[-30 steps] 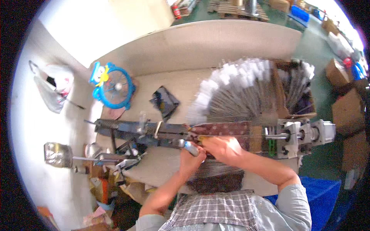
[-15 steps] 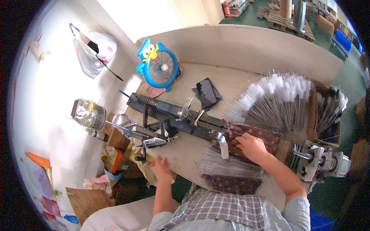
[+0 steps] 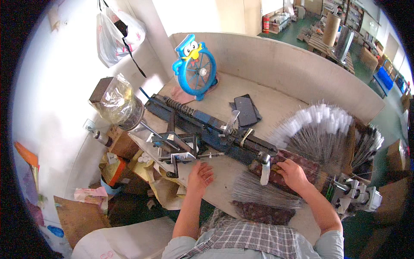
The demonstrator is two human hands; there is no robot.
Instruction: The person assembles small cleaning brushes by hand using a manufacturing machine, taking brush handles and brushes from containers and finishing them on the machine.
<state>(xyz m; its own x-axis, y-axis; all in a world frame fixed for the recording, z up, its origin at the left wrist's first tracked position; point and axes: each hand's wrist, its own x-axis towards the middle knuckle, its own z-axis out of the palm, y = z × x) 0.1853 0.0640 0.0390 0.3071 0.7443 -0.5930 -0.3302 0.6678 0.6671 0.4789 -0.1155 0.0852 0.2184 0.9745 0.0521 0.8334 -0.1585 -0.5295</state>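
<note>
Room: we look over a pale table (image 3: 267, 93) with a low wall (image 3: 280, 60) curving behind it; a red fire extinguisher (image 3: 266, 24) stands toward the upper right.
Machine: a long dark machine (image 3: 202, 134) slants across the middle of the frame, a white lever handle (image 3: 265, 172) at its right end.
Left hand: we see our left hand (image 3: 200, 176) below the centre, just beside a metal stand (image 3: 183, 157), loosely open, fingers slightly curled; we make out nothing in it.
Right hand: our right hand (image 3: 293, 175) is right of centre, just beside the lever handle, fingers bent inward; we cannot tell what they hold or how closely they shut.
Wires: white-tipped wires (image 3: 325, 123) fan out at the right; a bundle of grey wires (image 3: 261, 190) lies lower down, near our right hand.
Table back: we see a blue duck fan (image 3: 198, 73) at the upper middle and a dark phone (image 3: 245, 110) to its right.
</note>
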